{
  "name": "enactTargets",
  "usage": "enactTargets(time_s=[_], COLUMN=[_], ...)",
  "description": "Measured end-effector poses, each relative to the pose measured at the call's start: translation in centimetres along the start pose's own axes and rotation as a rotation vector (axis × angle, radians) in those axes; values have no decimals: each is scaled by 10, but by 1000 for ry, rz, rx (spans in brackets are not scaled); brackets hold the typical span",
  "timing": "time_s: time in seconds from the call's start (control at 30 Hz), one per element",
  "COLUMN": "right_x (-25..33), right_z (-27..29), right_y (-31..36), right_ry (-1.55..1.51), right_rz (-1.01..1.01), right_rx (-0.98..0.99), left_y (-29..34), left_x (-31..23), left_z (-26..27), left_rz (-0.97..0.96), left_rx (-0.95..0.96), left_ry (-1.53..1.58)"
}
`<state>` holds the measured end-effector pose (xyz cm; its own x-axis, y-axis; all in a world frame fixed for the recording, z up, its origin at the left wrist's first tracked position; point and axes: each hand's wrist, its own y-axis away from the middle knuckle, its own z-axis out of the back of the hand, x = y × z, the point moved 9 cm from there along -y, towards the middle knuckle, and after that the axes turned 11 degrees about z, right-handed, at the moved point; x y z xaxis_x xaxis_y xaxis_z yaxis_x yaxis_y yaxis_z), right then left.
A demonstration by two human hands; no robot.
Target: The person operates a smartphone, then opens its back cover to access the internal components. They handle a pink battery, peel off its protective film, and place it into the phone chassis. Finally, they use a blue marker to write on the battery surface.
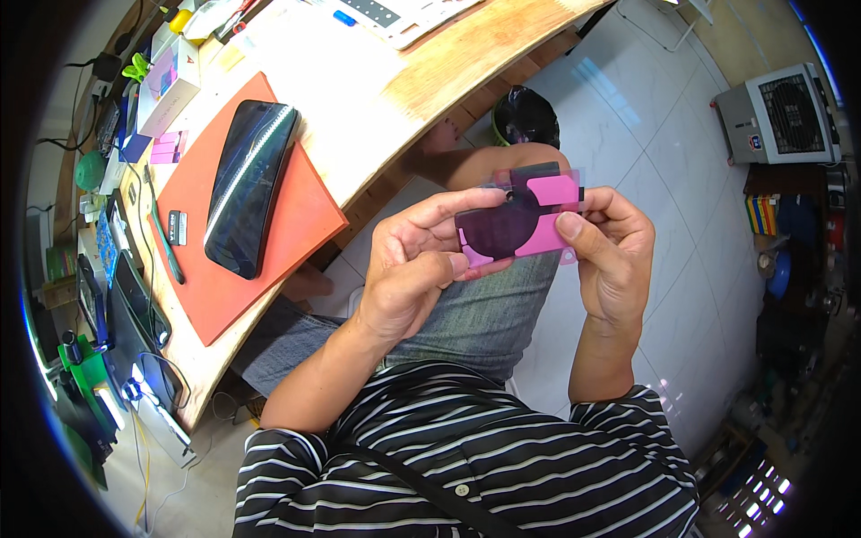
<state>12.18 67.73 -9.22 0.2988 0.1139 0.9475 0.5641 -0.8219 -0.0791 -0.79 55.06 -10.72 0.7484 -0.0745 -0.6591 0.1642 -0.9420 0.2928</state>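
Observation:
Above my lap I hold a thin pink-and-black adhesive sheet (pixel 502 226) between both hands. It has a large dark round patch, pink film sections and clear edges. My left hand (pixel 408 260) pinches its left end, with the thumb on the lower edge and the index finger along the top. At the right end, the thumb and fingers of my right hand (pixel 610 251) grip the sheet. On the table to the left, a dark smartphone (pixel 253 188) rests on an orange-red mat (pixel 305 215), a bright light streak reflecting off its glass.
A wooden table (pixel 359 134) curves along the left. Beside the phone lie a teal-handled tool (pixel 166 238) and a small dark card (pixel 178 228). A white box (pixel 169 90) stands farther back. A black-lined bin (pixel 529 117) and a grey air cooler (pixel 778 115) stand on the floor.

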Motion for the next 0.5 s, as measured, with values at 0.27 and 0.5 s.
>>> enactTargets(time_s=[0.27, 0.5], right_x=[0, 2], right_z=[1, 0], right_y=[1, 2], right_ry=[30, 36], right_rz=[14, 31], right_rx=[-24, -20], left_y=[-1, 0], left_x=[3, 4], left_z=[0, 0], left_rz=[14, 31], left_rx=[-36, -31], left_ry=[5, 43])
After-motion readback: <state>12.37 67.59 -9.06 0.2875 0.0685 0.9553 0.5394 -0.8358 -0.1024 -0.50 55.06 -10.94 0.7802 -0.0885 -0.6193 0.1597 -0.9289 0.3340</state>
